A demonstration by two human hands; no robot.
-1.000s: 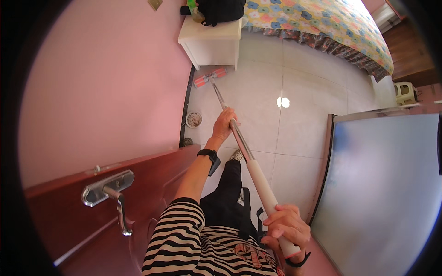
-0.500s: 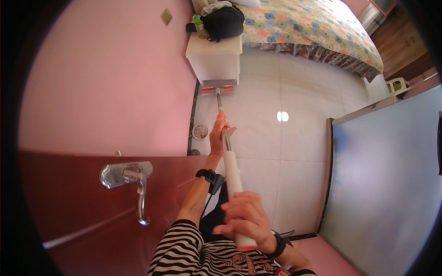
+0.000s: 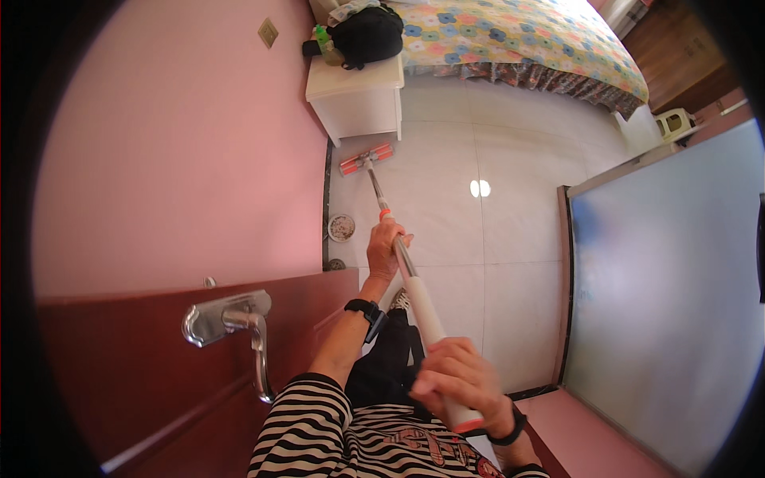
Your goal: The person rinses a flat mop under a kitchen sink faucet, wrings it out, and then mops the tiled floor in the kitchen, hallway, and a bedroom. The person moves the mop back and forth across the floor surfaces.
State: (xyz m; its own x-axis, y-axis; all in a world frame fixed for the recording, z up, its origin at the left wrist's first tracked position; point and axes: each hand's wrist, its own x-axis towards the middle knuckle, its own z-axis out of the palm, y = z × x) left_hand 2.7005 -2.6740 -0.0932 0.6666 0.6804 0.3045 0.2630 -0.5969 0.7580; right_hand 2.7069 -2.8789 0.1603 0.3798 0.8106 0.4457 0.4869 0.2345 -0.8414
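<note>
I hold a sponge mop (image 3: 427, 312) slantwise in front of me, its flat orange-and-grey head (image 3: 366, 159) on the tiled floor. My left hand (image 3: 386, 248) is wrapped round the metal pole, just below an orange collar. Lower down, my right hand (image 3: 466, 378) grips the thick white handle close to its orange-tipped end. The mop head lies at an angle just in front of a white nightstand (image 3: 356, 111), near the pink wall. A round bowl (image 3: 342, 229) with pale contents sits by the skirting, left of the pole.
A red-brown door (image 3: 143, 342) with a metal lever handle (image 3: 256, 342) stands close on my left. To the right is a frosted glass panel (image 3: 661, 263). A bed (image 3: 510, 36) with a flowered cover fills the far side; a black bag (image 3: 366, 38) rests on the nightstand.
The mop head has drawn back slightly from the nightstand and turned from level to slanted. My right hand and the handle end have swung to the right. A shoe has come into view.
</note>
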